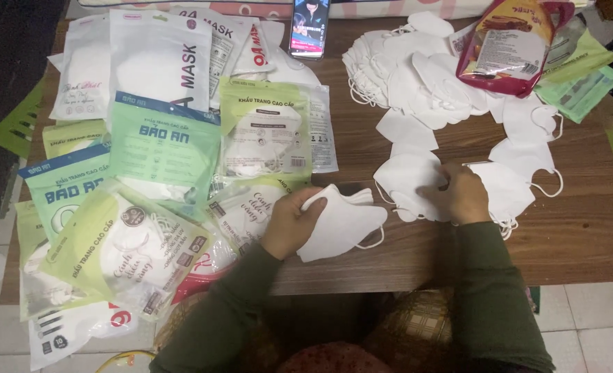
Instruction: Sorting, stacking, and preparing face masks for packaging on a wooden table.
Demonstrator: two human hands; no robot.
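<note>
My left hand (291, 222) grips a small stack of folded white face masks (344, 222) near the front edge of the wooden table (582, 235). My right hand (458, 193) rests on a loose white mask (406, 178), fingers curled over its edge, with another white mask (506, 188) just to its right. A larger heap of loose white masks (417, 76) spreads across the back right of the table. Both arms wear dark green sleeves.
Many packaged mask bags (161, 148), green, blue and white, overlap on the table's left half. A phone (310, 27) stands lit at the back centre. A red snack bag (510, 45) and green packets (582, 83) lie at the back right. Tiled floor shows around the table.
</note>
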